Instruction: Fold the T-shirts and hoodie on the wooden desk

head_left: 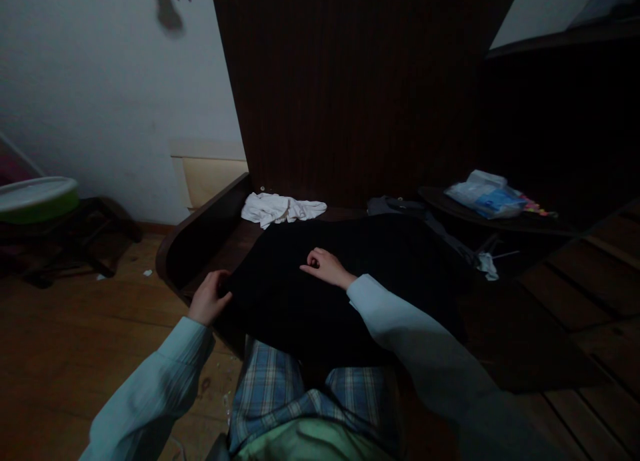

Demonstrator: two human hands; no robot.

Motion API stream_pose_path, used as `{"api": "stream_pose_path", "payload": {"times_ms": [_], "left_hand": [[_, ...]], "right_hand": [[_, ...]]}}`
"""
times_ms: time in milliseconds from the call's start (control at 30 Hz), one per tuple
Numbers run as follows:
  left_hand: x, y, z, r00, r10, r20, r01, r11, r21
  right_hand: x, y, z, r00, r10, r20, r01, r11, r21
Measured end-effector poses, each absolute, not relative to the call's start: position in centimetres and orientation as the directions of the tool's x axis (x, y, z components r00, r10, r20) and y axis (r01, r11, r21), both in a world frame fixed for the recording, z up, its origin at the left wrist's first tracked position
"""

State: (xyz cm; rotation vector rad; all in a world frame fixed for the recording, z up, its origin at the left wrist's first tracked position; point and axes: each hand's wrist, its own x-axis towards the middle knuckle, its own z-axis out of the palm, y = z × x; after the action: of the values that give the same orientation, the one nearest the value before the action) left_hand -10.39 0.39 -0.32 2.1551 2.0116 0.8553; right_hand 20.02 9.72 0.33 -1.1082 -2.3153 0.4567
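Observation:
A black cloth [350, 301], perhaps a garment, lies spread over a dark wooden bench-like surface [220, 251] in front of my lap. It is too dark to make out seams or folds. At the cloth's left edge, my left hand [207, 297] has its fingers bent round and closed on the fabric. My right hand [327, 266] rests over the middle of the cloth, fingers curled in and thumb pointing left. Nothing shows in that hand.
Behind the cloth lie a crumpled white cloth [283, 209] and a grey cloth [395, 205]. A blue-and-white plastic packet [487, 195] sits on a dark shelf at right. A green tub with a pale lid [40, 197] stands on a stool [65, 234] at left. A tall dark panel [360, 87] rises behind.

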Motion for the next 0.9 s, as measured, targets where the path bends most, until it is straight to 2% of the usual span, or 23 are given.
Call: {"api": "stream_pose_path", "payload": {"times_ms": [100,167,233,300,367,533,733,900], "left_hand": [[-10.0,0.6,-0.3,-0.003,0.946,0.325,0.931,-0.115,0.346],[-9.6,0.7,-0.3,-0.015,0.944,0.331,0.946,-0.093,0.309],[-9.0,0.8,-0.3,-0.053,0.939,0.341,0.956,-0.051,0.289],[-8.4,0.9,-0.5,-0.094,0.931,0.353,0.953,-0.019,0.303],[-7.9,1.0,-0.7,-0.11,0.921,0.374,0.936,-0.03,0.35],[-7.9,0.8,-1.1,-0.138,0.888,0.438,0.903,-0.069,0.423],[-8.3,0.3,-1.1,-0.134,0.877,0.461,0.925,-0.057,0.377],[-7.9,0.6,-0.3,0.016,0.921,0.39,0.939,-0.148,0.311]], "right_hand": [[19.9,9.5,0.2,-0.526,0.776,0.349,0.574,0.627,-0.528],[19.9,9.5,0.1,-0.496,0.793,0.354,0.517,0.597,-0.614],[20.0,9.6,-0.1,-0.426,0.848,0.317,0.424,0.496,-0.758],[20.1,9.8,-0.1,-0.386,0.897,0.217,0.284,0.34,-0.897],[20.3,10.2,-0.1,-0.398,0.91,0.116,0.142,0.186,-0.972],[21.1,10.7,0.6,-0.384,0.923,0.026,-0.075,-0.003,-0.997],[21.3,10.0,1.4,-0.468,0.883,-0.02,-0.058,-0.054,-0.997],[21.6,9.8,1.5,-0.516,0.857,-0.01,-0.036,-0.033,-0.999]]}}
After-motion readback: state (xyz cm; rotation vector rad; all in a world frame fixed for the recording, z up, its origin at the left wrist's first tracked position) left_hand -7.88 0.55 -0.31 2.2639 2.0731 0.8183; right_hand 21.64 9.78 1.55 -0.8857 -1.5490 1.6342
